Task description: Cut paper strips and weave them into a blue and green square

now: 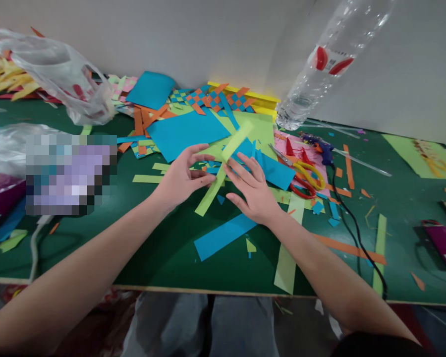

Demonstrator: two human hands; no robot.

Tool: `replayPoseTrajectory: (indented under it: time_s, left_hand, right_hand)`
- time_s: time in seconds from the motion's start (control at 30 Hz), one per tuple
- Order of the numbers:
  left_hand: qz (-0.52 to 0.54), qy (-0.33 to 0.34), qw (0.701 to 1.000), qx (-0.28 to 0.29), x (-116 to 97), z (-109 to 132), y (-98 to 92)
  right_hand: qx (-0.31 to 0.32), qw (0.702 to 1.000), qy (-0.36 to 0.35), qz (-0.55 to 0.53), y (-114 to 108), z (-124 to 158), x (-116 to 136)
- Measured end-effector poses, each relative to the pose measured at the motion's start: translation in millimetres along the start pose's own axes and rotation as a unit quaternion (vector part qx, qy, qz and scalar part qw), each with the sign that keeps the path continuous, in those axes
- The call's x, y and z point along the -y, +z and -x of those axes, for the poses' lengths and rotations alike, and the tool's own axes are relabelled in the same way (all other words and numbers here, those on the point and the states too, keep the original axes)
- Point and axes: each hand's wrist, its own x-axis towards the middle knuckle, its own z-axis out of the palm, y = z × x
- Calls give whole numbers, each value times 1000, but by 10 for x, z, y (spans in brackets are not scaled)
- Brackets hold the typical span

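Observation:
A long light-green paper strip [217,181] slants between my hands, its far end raised and blurred above the table. My left hand [178,178] is on its left side, thumb up and fingertips closed on the strip's middle. My right hand [252,193] lies on its right with fingers stretched out and spread, fingertips touching the strip and the blue paper pieces [271,168] under it. Loose blue and green scraps lie beneath both hands on the green table [163,253].
Red and yellow scissors [305,176] and a blue glue gun [321,146] with a black cord lie right of my hands. A plastic bottle [319,64] leans on the wall. Woven paper mats [215,99], a blue sheet [186,134], a plastic bag [59,74] and strips lie about.

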Motion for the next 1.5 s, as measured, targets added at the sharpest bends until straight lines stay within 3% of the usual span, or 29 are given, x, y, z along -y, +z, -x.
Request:
replayPoseTrajectory:
  time_s: [0.23,0.33,0.4,0.53,0.7,0.77,0.97,1.2,1.37,1.5]
  left_hand:
    - [199,-158,967,-1,-62,14,-9]
    - [265,-215,939,38,-114,1,-19]
    - [280,-236,929,45,-118,-7,-26]
    - [258,-265,929,8,-96,2,-33]
    - [206,-202,946,146,-130,15,-48]
    - [199,-184,948,168,-144,10,-54]
    - [198,-198,951,131,-123,3,-63]
    - [118,-187,970,105,-109,13,-72]
    - [-54,-92,992,62,-47,3,-60]
    - [-268,27,963,25,-31,20,-62]
  right_hand:
    - [-2,999,-49,-9,-9,-11,20]
    - [0,998,-49,-28,7,-3,6]
    - [1,999,-42,-34,11,3,3]
    - [2,998,-26,-54,3,7,11]
    - [-5,998,-26,-59,-1,5,8]
    - [-11,998,-31,-53,2,4,4]
    - [-42,997,-44,-39,12,7,-13]
    - [-49,997,-15,-60,10,7,-12]
    - [-143,983,38,-109,10,23,0]
    - [-150,975,96,-133,31,7,-34]
